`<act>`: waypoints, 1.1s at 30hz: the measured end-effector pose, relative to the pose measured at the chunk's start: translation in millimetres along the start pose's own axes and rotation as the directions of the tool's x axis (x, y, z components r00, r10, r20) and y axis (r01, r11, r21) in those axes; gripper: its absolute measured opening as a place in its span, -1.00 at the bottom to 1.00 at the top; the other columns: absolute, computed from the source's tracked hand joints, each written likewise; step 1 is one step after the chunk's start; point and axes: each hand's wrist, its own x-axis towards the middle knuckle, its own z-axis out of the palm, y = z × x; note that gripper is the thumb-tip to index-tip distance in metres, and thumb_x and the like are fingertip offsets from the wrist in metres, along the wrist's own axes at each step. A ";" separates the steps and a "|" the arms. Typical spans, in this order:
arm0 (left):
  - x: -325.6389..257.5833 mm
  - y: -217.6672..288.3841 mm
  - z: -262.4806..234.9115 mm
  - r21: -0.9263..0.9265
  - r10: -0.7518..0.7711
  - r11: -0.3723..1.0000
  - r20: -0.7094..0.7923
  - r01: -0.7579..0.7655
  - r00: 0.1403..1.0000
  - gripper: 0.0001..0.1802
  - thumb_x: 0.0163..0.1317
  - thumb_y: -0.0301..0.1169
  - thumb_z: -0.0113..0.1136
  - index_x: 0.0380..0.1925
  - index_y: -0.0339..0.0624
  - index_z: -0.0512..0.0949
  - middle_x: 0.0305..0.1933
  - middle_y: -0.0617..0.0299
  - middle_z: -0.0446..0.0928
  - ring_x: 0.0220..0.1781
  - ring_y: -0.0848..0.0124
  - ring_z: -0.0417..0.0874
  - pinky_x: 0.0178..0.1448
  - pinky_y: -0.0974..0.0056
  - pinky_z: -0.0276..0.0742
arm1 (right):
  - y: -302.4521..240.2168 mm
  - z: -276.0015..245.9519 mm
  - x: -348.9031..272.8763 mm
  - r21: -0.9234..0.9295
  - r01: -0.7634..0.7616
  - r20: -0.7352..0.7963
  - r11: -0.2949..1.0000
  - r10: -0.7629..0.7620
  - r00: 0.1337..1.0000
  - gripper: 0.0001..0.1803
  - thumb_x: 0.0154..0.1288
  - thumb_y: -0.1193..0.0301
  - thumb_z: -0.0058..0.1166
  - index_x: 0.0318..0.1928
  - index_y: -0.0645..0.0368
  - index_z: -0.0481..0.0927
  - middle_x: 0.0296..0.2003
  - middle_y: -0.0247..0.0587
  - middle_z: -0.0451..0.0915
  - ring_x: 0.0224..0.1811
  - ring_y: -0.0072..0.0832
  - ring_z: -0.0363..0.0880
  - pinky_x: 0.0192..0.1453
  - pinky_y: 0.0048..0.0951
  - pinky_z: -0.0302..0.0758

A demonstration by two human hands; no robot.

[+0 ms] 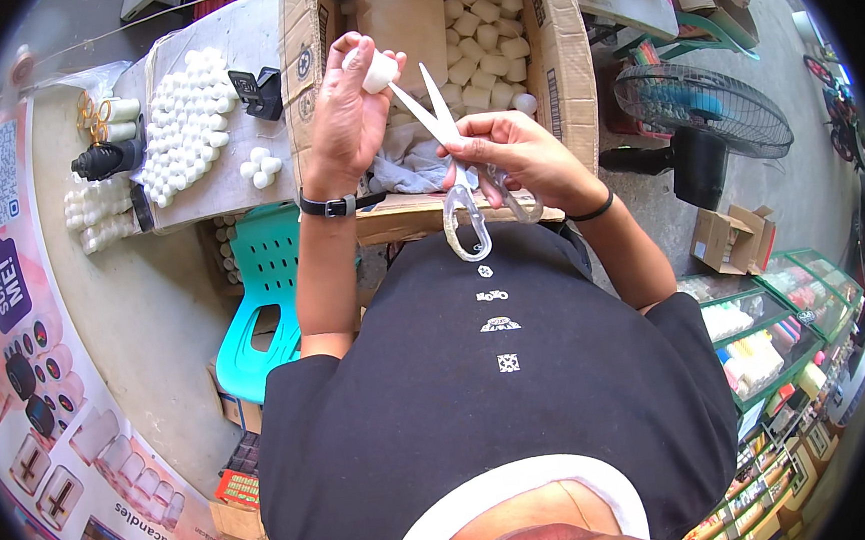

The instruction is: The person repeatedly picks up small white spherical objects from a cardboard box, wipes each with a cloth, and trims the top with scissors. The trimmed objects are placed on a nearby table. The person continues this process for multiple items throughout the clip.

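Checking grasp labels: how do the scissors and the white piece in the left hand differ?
Shape: the scissors are long, with spread blades and looped handles; the white piece is short and stubby.
Size: the scissors are clearly longer than the white piece.
Grip: the right hand holds the scissors; the left hand holds the white piece.
Shared: both are held up, close together; blade contact is hard to tell.

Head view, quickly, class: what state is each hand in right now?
Left hand: closed, holding a short, white, waxy-looking cylinder.
Right hand: closed, holding silver metal scissors with clear plastic handles, blades apart.
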 end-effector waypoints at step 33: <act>-4.1 0.8 2.1 -0.422 -0.100 0.901 0.027 0.102 0.995 -0.60 0.42 -0.42 -0.03 0.18 -0.38 0.25 0.18 -0.12 0.36 0.40 0.04 0.27 0.53 -0.06 0.18 | 10.3 22.3 -0.2 0.116 0.050 0.011 0.992 -0.052 0.999 -0.76 0.38 0.29 0.09 -0.21 0.18 0.37 -0.36 -0.13 0.68 -0.65 -0.55 0.63 -0.79 -0.77 0.34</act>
